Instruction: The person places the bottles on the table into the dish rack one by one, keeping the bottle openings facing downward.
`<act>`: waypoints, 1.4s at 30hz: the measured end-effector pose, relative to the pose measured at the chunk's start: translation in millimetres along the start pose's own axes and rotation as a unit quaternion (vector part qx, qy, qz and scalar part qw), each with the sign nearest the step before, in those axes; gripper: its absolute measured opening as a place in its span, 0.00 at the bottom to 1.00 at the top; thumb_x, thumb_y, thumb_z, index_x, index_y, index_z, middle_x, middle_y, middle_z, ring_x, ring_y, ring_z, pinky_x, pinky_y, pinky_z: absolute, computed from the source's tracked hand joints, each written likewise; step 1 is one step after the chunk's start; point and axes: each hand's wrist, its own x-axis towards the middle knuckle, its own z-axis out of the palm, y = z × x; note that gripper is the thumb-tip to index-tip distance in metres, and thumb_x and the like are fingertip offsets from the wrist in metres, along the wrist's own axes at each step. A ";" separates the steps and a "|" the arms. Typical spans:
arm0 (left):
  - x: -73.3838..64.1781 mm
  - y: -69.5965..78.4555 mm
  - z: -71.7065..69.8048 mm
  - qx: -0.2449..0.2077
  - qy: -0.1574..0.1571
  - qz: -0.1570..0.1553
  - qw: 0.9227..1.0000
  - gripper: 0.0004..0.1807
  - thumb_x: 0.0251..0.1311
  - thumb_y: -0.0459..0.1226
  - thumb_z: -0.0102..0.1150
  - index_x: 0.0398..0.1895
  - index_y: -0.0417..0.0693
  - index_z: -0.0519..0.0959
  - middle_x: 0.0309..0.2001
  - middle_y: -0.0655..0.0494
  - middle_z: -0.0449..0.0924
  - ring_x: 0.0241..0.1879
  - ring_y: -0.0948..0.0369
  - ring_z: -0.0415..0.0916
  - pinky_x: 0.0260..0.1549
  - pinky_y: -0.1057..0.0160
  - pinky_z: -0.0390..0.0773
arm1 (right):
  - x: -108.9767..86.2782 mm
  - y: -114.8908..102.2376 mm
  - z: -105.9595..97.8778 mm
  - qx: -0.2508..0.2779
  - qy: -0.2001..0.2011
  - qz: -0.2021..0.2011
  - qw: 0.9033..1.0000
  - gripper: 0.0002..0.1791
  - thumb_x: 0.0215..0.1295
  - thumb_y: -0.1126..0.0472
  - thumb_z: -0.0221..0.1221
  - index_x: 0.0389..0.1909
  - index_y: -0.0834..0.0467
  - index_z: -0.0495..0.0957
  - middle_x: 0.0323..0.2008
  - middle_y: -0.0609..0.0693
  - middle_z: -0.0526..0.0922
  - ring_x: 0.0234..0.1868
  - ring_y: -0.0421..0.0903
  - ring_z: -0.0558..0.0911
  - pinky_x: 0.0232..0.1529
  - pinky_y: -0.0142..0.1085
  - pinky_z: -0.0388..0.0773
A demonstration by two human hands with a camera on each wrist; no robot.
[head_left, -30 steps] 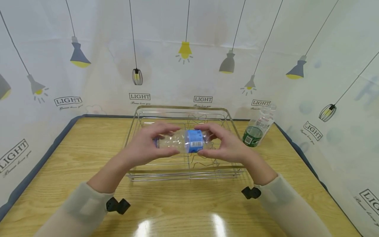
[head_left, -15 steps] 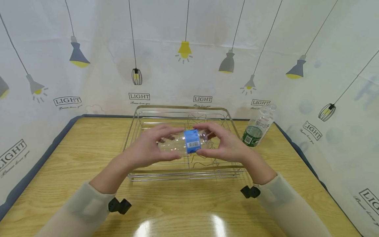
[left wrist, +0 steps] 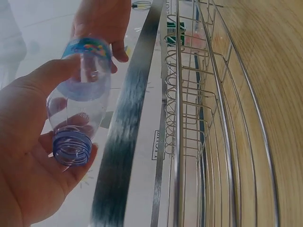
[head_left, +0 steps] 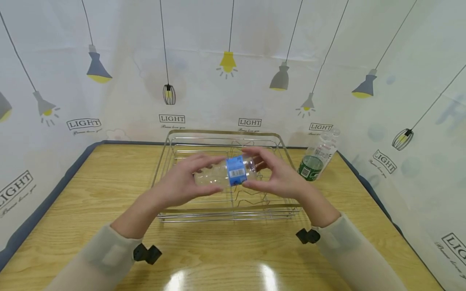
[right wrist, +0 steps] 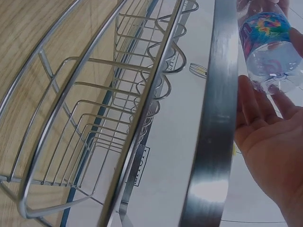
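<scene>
A clear plastic bottle (head_left: 214,174) with a blue label lies sideways in the air between both hands, above the wire rack. My left hand (head_left: 180,182) holds the neck half, thumb on the near side and fingers on the far side. In the left wrist view, the bottle's threaded blue mouth (left wrist: 72,149) points towards the camera, uncapped. Around the base end, beside the label (head_left: 236,170), my right hand (head_left: 282,178) grips with thumb and fingers. The right wrist view shows the clear base (right wrist: 274,71) against those fingers.
A metal wire rack (head_left: 229,210) with a flat rim stands on the wooden table (head_left: 225,250) beneath the hands. To its right, a green-labelled bottle (head_left: 310,167) and another clear bottle (head_left: 332,141) stand close together. A lamp-printed curtain (head_left: 204,48) surrounds the table.
The bottle has tilted slightly, its label end higher and shifted a little left. My left hand has moved slightly along the neck half. The rack and standing bottles stay put.
</scene>
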 end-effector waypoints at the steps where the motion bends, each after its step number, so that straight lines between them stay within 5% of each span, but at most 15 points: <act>1: 0.2 -0.8 0.0 -0.002 0.006 0.002 1.000 0.41 0.63 0.44 0.82 0.79 0.56 0.76 0.69 0.51 0.82 0.65 0.48 0.81 0.60 0.43 0.85 | 0.0 0.4 -0.6 0.004 0.002 0.004 1.000 0.46 0.66 0.64 0.76 0.82 0.57 0.65 0.66 0.56 0.79 0.60 0.52 0.82 0.64 0.50 0.83; 9: 1.0 -4.7 -0.5 -0.023 0.031 -0.007 0.999 0.40 0.66 0.43 0.80 0.80 0.55 0.75 0.70 0.52 0.82 0.64 0.50 0.80 0.56 0.48 0.84 | -0.5 3.2 -3.4 0.028 0.004 0.031 0.999 0.49 0.69 0.63 0.75 0.85 0.54 0.59 0.70 0.57 0.75 0.63 0.53 0.81 0.65 0.52 0.82; 21: 1.4 -3.3 1.7 -0.089 0.022 -0.035 0.995 0.39 0.74 0.44 0.71 0.84 0.54 0.66 0.69 0.46 0.81 0.65 0.47 0.82 0.63 0.43 0.83 | 1.8 2.9 1.2 0.026 0.009 0.030 0.999 0.43 0.73 0.63 0.71 0.84 0.53 0.61 0.68 0.56 0.78 0.61 0.53 0.85 0.62 0.53 0.85; 29: 2.8 -4.7 5.7 -0.171 0.006 -0.068 0.983 0.36 0.82 0.46 0.61 0.85 0.52 0.59 0.70 0.43 0.77 0.67 0.44 0.82 0.55 0.48 0.89 | 3.5 -0.3 4.2 0.024 0.002 0.018 1.000 0.41 0.77 0.61 0.68 0.85 0.50 0.61 0.71 0.55 0.78 0.61 0.51 0.85 0.63 0.50 0.85; 42: 2.9 -5.7 14.0 -0.211 -0.020 -0.066 0.975 0.36 0.85 0.48 0.55 0.87 0.52 0.54 0.75 0.42 0.74 0.69 0.41 0.81 0.62 0.42 0.86 | 13.1 -8.7 15.8 0.065 0.007 0.012 0.998 0.40 0.81 0.58 0.63 0.88 0.50 0.56 0.72 0.57 0.77 0.65 0.56 0.85 0.63 0.52 0.85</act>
